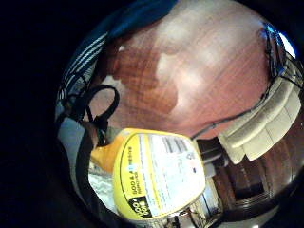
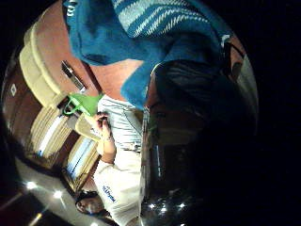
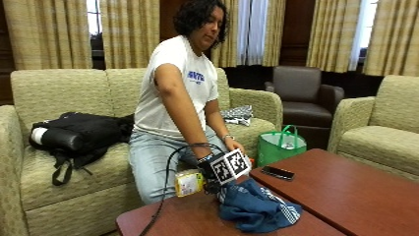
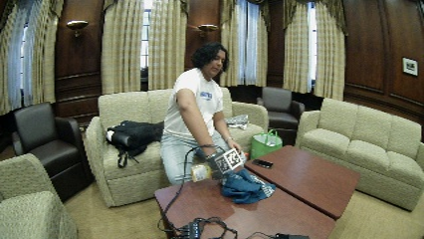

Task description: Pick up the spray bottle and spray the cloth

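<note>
In the outside view my gloved right hand (image 3: 210, 184) grips a yellow spray bottle (image 3: 189, 183) with a white label, held just above the near corner of the brown table (image 3: 196, 211). A crumpled blue cloth (image 3: 257, 209) with pale stripes lies on the table right beside the hand. The little finger side palm view is filled by the bottle's yellow body and label (image 1: 156, 175), close to the palm, with bare wood behind. The cloth (image 2: 141, 33) also shows in the thumb side palm view. The bottle's nozzle is hidden.
A black phone (image 3: 278, 172) lies on the second table (image 3: 353, 191). A green bag (image 3: 280, 145) stands on the floor by the sofa. A black backpack (image 3: 75, 135) sits on the sofa. Cables (image 4: 199, 229) lie at the table's near end. The person's bare left hand (image 3: 234, 145) rests by the knee.
</note>
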### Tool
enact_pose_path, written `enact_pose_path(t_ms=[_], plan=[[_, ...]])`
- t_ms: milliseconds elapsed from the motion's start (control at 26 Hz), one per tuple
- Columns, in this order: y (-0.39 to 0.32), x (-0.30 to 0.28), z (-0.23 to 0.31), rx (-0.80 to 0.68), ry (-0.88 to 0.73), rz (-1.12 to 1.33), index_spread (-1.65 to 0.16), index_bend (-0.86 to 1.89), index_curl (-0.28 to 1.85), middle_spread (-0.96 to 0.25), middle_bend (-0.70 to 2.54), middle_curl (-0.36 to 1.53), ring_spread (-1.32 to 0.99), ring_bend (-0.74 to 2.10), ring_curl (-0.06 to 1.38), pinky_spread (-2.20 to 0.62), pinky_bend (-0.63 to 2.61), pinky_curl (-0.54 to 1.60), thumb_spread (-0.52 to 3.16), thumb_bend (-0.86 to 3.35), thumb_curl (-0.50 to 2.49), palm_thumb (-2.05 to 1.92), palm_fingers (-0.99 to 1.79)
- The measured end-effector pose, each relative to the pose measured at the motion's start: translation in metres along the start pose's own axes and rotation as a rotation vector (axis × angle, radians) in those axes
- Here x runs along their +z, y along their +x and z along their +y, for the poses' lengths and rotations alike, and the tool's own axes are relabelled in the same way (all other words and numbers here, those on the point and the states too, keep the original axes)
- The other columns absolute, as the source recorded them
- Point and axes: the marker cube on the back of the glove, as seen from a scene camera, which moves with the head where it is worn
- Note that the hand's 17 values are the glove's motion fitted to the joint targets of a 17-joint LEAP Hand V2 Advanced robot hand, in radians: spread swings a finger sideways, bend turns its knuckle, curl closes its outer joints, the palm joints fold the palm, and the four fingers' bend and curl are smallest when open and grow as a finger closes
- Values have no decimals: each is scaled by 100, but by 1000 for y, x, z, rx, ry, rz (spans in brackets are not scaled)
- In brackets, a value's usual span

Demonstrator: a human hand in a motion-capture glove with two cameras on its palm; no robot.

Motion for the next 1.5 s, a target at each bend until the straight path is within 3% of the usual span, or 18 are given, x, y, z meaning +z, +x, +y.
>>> enact_pose_path(t_ms=[346,729,1190,1497], plan=[[0,4,0,18,-12,-23,-24,39,61,-21,57,57,-21,67,50,-29,48,42,38,-3,86,89,134],[-19,-42,10,-35,161,-235,-24,39,61,-21,56,57,-21,67,50,-29,47,41,38,-3,87,89,134],[-51,-140,80,-391,471,-593,-24,38,62,-21,56,57,-21,67,49,-28,48,41,39,-3,88,90,134],[-49,-172,125,-619,646,-770,-25,37,62,-21,56,57,-21,66,49,-28,48,41,39,-3,88,90,133]])
